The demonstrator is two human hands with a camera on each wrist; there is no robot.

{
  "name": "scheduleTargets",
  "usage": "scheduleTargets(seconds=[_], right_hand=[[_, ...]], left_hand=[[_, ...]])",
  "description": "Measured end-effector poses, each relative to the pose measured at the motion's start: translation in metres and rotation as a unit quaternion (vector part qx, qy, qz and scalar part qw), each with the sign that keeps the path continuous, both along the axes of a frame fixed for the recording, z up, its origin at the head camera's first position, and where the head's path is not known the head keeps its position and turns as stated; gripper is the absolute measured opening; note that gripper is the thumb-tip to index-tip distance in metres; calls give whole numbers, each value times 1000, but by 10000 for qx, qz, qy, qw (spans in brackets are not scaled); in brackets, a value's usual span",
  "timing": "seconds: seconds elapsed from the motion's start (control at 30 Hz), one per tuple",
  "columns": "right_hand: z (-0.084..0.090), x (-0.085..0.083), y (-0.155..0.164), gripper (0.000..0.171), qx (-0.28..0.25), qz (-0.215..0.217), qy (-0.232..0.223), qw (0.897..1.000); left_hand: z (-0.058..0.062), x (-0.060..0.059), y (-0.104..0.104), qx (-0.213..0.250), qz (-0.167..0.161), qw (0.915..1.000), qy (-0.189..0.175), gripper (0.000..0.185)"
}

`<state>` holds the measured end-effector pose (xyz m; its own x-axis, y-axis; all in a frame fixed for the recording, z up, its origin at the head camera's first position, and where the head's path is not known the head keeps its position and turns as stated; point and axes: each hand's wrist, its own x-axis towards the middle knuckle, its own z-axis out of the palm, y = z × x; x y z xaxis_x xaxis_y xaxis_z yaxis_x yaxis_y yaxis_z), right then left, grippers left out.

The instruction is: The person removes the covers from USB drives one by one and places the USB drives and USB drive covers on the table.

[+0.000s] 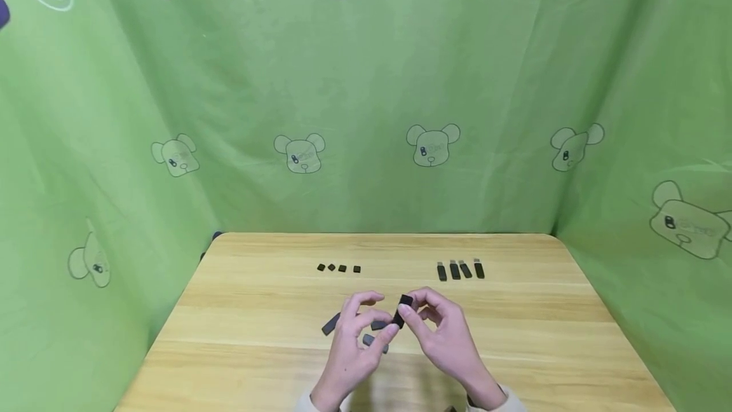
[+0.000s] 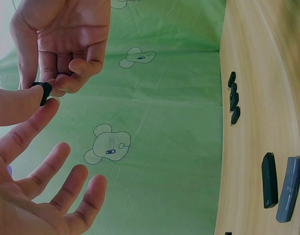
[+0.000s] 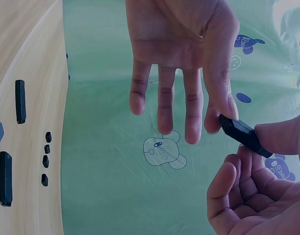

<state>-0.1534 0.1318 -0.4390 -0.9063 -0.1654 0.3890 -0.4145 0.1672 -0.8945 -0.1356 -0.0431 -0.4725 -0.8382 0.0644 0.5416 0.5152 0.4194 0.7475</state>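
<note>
My right hand (image 1: pixel 443 329) pinches a small black stick (image 1: pixel 402 310) between thumb and curled fingers, lifted above the surface (image 1: pixel 257 310) near the middle of its near edge. My left hand (image 1: pixel 354 336) touches the stick's lower end with thumb and forefinger, the other fingers spread loosely apart. Under my hands lie three loose dark pieces (image 1: pixel 330 323) on the surface. Toward the far edge sit a row of four small caps (image 1: pixel 338 267) on the left and four black sticks (image 1: pixel 460 269) on the right.
</note>
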Motion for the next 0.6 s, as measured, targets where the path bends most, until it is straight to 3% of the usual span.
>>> scheduleTargets(seconds=[0.13, 0.6], right_hand=[[-1, -2, -1, 6, 40, -50, 24, 10000], [-1, -2, -12, 3, 165, 48, 246, 9995]], left_hand=[[0, 0, 0, -47, -24, 10000, 83, 12], [-2, 1, -2, -168, -185, 9996, 115, 8]])
